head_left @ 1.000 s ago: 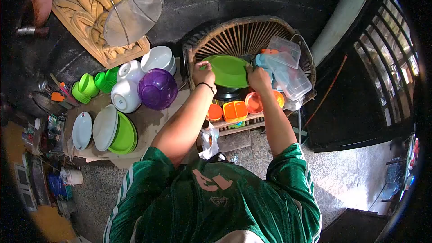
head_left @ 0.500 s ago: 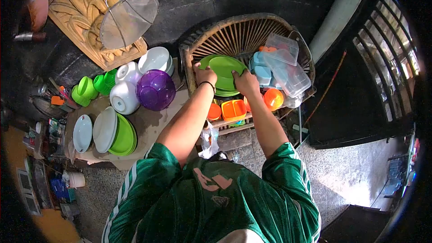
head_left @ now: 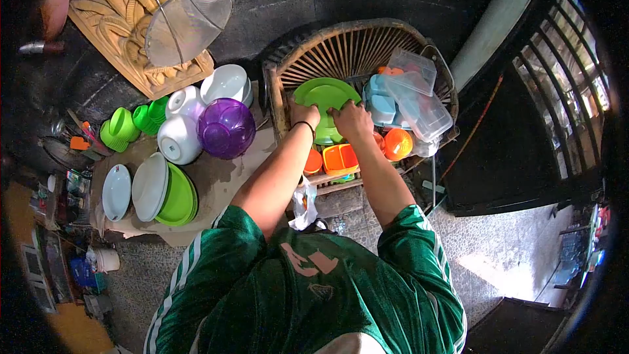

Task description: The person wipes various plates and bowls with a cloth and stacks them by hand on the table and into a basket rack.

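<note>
Lying face up in the cane bench [head_left: 347,52], the green plate [head_left: 325,93] shows a nearly round outline, about as wide as it is deep, its far rim towards the slatted back. The person's left hand [head_left: 305,115] touches its left side, the right hand [head_left: 352,120] its right; whether the partly hidden fingers grip it cannot be told.

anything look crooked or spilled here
Yes: clear containers lie askew over the blue ones, rather than stacked squarely. A dark patch marks the cardboard by the purple bowl; I can't tell whether it's damp or shadow. The green plate looks unbroken.
</note>
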A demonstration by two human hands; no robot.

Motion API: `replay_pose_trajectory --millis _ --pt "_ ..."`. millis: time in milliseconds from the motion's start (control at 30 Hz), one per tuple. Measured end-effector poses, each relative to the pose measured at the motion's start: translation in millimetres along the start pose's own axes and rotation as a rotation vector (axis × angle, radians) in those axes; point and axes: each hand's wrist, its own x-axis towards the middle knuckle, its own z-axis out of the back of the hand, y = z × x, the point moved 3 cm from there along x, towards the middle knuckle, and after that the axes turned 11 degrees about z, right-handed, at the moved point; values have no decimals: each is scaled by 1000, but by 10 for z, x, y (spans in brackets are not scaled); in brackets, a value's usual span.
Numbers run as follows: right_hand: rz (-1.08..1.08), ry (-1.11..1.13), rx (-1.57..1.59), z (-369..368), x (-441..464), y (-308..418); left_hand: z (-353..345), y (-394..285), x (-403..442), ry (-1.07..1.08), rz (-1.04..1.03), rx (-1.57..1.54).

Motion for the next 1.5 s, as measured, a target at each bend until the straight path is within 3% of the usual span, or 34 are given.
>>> replay_pose_trajectory --millis 33,167,267,367,433,467,500,567,633,700,767,833,867,967,1100,1200,1267,1300,1367,1433,1500 --pt "0 0 -3 -6 7 -4 -11 0 22 13 -92 33" --pt "59 20 -103 -126 44 -45 80 -95 -131 3 -19 128" --pt "92 40 -123 -82 -4 -12 79 -85 -58 55 -119 202" --pt "107 54 -143 -4 -55 71 184 -413 -573 -51 -130 408" --pt "113 44 -166 23 -45 96 174 -515 -721 -36 -246 482" --pt "131 -6 -192 49 -32 103 82 -400 -567 -129 -424 511" --pt "152 -54 -216 64 -14 114 104 -453 -640 -133 -421 512" --pt "172 -145 -208 10 60 51 245 -759 -1053 -2 -733 301" --pt "213 -330 -209 23 47 64 384 -978 -1404 142 -726 194" --pt "316 -457 -135 97 -44 102 514 -1059 -1638 520 -625 -195" --pt "472 -574 -32 182 -190 143 896 -1187 -1997 661 -682 -206" --pt "490 -685 241 459 -564 500 1416 -1231 -2351 810 -559 -298" --pt "511 -702 267 468 -678 592 1685 -1187 -2450 830 -606 -330" --pt "615 -690 344 384 -1029 895 2612 -992 -2604 679 -710 -398" --pt "763 -649 368 212 -1460 1422 3952 -682 -2566 212 -787 -410" --pt "858 -659 407 102 -1701 1871 4901 -457 -2496 53 -802 -524" --pt "892 -669 435 36 -1845 2160 5549 -278 -2385 -235 -868 -444" --pt "909 -685 457 7 -1890 2339 5862 -190 -2294 -249 -878 -448" --pt "953 -740 520 -78 -1999 2741 6512 72 -2069 -532 -707 -254" --pt "966 -733 543 -216 -2105 3099 7101 251 -1875 -534 -675 -199" --pt "994 -721 559 -322 -2292 3549 7521 380 -1685 -531 -649 531"
